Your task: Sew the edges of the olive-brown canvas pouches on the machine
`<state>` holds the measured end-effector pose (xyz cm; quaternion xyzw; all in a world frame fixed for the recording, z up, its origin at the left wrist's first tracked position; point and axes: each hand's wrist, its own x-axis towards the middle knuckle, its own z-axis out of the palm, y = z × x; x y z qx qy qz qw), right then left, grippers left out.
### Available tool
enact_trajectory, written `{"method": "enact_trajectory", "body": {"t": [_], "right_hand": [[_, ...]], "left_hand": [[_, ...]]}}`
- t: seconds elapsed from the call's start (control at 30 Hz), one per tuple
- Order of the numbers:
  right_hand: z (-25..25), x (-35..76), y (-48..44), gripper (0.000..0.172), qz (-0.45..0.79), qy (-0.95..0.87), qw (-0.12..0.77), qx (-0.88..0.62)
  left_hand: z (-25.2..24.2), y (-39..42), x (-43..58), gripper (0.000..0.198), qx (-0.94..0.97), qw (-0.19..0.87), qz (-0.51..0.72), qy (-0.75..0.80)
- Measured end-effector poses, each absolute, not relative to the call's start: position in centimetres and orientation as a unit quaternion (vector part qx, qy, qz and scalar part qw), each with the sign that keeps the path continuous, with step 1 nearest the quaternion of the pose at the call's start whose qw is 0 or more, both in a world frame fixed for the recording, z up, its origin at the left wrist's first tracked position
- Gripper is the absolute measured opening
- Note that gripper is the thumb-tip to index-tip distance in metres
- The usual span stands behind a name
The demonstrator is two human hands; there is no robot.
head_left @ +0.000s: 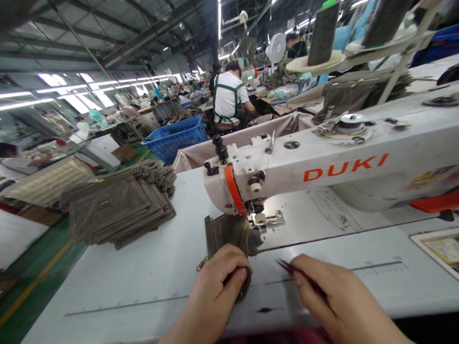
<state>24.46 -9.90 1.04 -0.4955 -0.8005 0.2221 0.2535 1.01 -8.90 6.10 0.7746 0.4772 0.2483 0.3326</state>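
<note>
The left hand [218, 282] is closed on the near edge of an olive cloth piece [225, 233], with the thumb on top and the fingers curled around the fold. This cloth piece lies flat on the bench [143, 267], and its far end is just beside the presser foot [264, 220] of the sewing machine [322, 162]; I cannot tell if it goes under the foot. The right hand [333, 296] is near the left one and is pinched on a thin dark tool [289, 267]. The tip of the tool points to the left, toward the cloth piece, but does not touch it. The sewing machine is white, carries orange letters on its arm, and stands across the bench behind both hands. On top of it, at the back, a dark thread cone [324, 31] stands upright. To the left on the bench, well apart from the hands, is a stack [114, 210] of similar olive pieces. Behind the bench there is a blue basket [179, 136], and further away a person [229, 95] in a white shirt sits with the back to the camera.
</note>
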Motion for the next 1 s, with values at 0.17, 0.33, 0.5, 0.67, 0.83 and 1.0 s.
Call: {"method": "enact_trajectory", "body": {"t": [0.17, 0.33, 0.5, 0.67, 0.83, 1.0], "right_hand": [[-0.7, 29.2, -7.7, 0.029, 0.009, -0.788, 0.229, -0.571], [0.1, 27.0, -9.0, 0.020, 0.029, -0.831, 0.322, -0.453], [0.7, 22.5, -10.9, 0.016, 0.157, -0.876, 0.314, -0.331], [0.2, 22.0, -11.1, 0.016, 0.166, -0.890, 0.266, -0.330], [0.2, 22.3, -11.0, 0.017, 0.176, -0.891, 0.274, -0.316], [0.3, 22.5, -11.1, 0.020, 0.172, -0.889, 0.291, -0.309]], "left_hand": [[4.8, -10.3, 2.0, 0.036, 0.880, 0.158, 0.182, 0.410], [0.9, -11.8, 2.1, 0.024, 0.828, 0.095, 0.253, 0.491], [1.1, -11.8, 0.7, 0.022, 0.855, 0.094, 0.268, 0.435], [2.5, -11.6, 0.3, 0.022, 0.883, 0.064, 0.249, 0.393], [1.9, -11.6, 0.5, 0.025, 0.910, 0.045, 0.225, 0.344], [1.5, -11.8, 0.6, 0.026, 0.904, 0.075, 0.236, 0.349]]}}
